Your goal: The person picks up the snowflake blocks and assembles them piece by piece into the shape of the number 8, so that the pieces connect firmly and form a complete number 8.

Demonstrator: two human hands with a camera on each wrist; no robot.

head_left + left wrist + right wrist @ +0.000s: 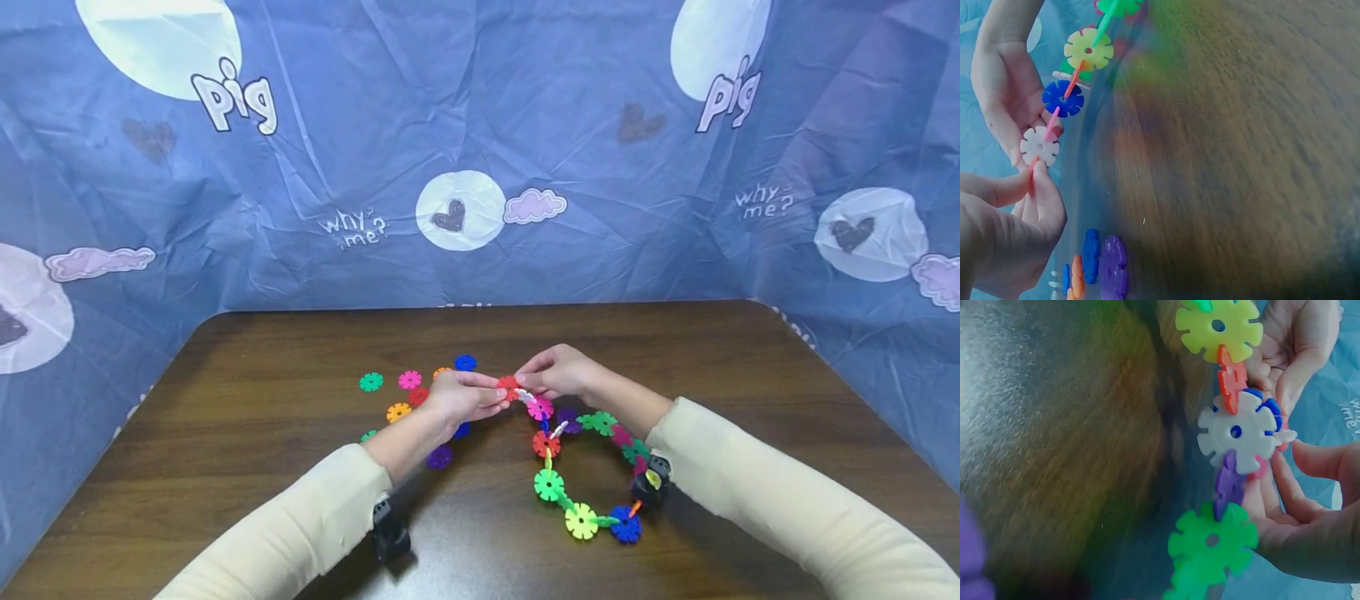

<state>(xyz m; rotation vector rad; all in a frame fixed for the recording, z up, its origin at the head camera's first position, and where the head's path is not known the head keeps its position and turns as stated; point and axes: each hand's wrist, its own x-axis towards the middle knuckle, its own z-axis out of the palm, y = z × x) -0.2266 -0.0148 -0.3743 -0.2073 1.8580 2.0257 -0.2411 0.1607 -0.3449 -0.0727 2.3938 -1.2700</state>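
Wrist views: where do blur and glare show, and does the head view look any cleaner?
Left wrist view: hazy green and orange smears over the table; right wrist view: pale glare at upper left and a purple shape out of focus at the left edge, while the white disc is fairly clear; head view: cleaner, chain distinct, with only a soft sheen toward the table's front.

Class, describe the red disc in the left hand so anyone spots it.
On the brown table, follow the linked discs to their far end. There the left hand pinches a notched red disc. Its neighbour is a white disc, and no other red one is pinched.
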